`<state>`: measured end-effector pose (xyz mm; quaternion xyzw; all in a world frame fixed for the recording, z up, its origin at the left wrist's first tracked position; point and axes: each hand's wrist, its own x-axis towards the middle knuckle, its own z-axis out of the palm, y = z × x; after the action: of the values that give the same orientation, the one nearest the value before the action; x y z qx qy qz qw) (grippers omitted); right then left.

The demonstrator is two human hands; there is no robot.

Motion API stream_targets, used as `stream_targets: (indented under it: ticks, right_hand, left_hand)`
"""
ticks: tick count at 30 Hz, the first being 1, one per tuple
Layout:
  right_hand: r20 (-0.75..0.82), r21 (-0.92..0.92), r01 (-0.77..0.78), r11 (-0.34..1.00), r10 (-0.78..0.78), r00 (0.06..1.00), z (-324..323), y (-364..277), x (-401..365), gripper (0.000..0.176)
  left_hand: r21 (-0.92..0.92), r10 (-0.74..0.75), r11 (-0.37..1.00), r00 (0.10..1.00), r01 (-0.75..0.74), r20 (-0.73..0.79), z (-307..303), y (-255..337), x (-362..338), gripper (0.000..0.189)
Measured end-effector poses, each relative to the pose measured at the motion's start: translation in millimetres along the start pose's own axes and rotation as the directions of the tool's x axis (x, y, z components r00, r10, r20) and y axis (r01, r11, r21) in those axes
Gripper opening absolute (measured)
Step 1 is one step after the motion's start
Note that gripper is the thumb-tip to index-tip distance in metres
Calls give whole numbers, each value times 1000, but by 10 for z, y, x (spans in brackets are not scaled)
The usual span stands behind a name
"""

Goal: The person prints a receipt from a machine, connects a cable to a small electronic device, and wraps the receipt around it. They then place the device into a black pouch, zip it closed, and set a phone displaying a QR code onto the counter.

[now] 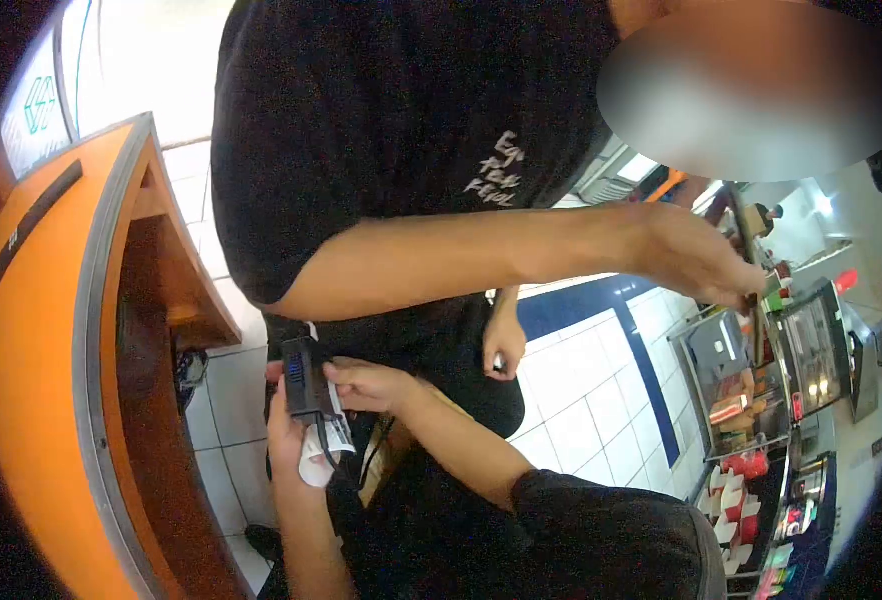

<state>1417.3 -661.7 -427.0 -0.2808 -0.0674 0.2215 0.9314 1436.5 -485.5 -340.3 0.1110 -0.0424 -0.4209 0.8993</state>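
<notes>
My left hand [286,432] is closed around the lower part of a black box-shaped device [306,385] with small blue lights. From the device hangs a black cable [325,440]. Fingers of my right hand [366,388] grip the device's right edge. A white strip [326,455], perhaps paper, curls below the device, near my left wrist. Both my forearms come up from the bottom of the view, and a black sleeve [611,530] covers the upper right arm.
A person in a black shirt [391,120] stands close, one hand [691,250] stretched rightward, the other hand [504,345] lowered, closed around something small. At left stands an orange counter [41,330]. White tiles [586,420] cover the floor. Red cups [736,510] and an oven [816,345] are at right.
</notes>
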Motion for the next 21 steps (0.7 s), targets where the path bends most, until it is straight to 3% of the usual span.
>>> stream_targets:
  ticks: [2,4,6,8,9,10,12,14,16,17,19,21]
  right_hand:
    - [-11,-49,-36,998,35,999,53,-94,-89,41]
    - [-280,-277,-99,956,18,960,798,-385,-246,50]
    - [-315,-414,-49,909,-93,945,936,-455,-548,44]
    - [-481,-689,-195,698,-240,843,1282,-618,-927,37]
    - [-495,-732,-158,663,-358,792,1341,-640,-1142,35]
    - [-500,-771,-127,624,-469,728,1391,-666,-1353,33]
    - [-442,-878,-49,476,-766,466,1514,-778,-1730,31]
    - [-301,-930,183,319,-946,117,1782,-862,-1918,54]
    - [71,-987,144,-78,-996,-54,2056,-1057,-1947,82]
    - [74,-985,152,-82,-996,-58,2145,-1146,-1951,82]
    - [301,-948,63,-312,-944,-136,2259,-1277,-1961,98]
    - [309,-943,71,-324,-936,-169,2262,-1311,-1965,101]
  left_hand:
    - [-24,32,999,968,-39,-251,39,-69,-15,39]
    - [51,45,998,969,-33,-243,37,-81,-1,40]
    - [134,53,991,973,-23,-225,52,-60,9,42]
    - [156,104,986,939,-55,-327,76,-13,-12,44]
    - [-68,-84,995,976,72,-199,229,89,-115,44]
    - [-57,-81,996,979,71,-188,198,97,-114,44]
    - [-23,-12,1000,972,7,-233,101,53,-83,47]
    - [51,33,998,966,-20,-258,261,36,-61,46]
    - [75,36,997,937,-10,-349,374,29,-70,44]
    - [83,42,996,938,-14,-344,341,20,-48,44]
    - [101,90,993,917,-54,-388,272,-2,13,42]
    - [110,104,992,909,-65,-403,286,-22,-7,41]
